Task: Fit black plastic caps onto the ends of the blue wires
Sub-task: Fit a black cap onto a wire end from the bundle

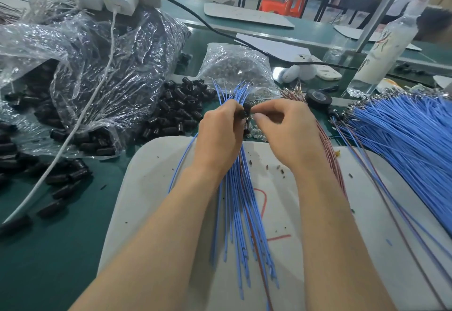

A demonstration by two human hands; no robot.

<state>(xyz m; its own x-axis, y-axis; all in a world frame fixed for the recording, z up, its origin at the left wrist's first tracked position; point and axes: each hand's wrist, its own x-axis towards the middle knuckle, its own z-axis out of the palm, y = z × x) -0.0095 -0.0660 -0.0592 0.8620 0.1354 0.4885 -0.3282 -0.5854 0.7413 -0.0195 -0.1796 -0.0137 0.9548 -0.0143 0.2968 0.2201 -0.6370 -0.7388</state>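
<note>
At ten o'clock on the green table (49, 249), a big crumpled clear bag (97, 66) spilling black caps (178, 107). At three, a broad sheaf of blue wires (403, 134). At twelve, a smaller clear bag (234, 66) packed with pale bits, too small to name. Dead centre over a grey mat (151, 176), left hand (220, 134) grip wrapped round a blue wire bundle (242, 213), tips fanned upward. Right hand (291, 134) grip narrow, pinched against one black cap (245, 112) at the bundle's top, wire end hidden by fingers.

Caps (178, 110) left, wire pile (406, 137) right.
</note>
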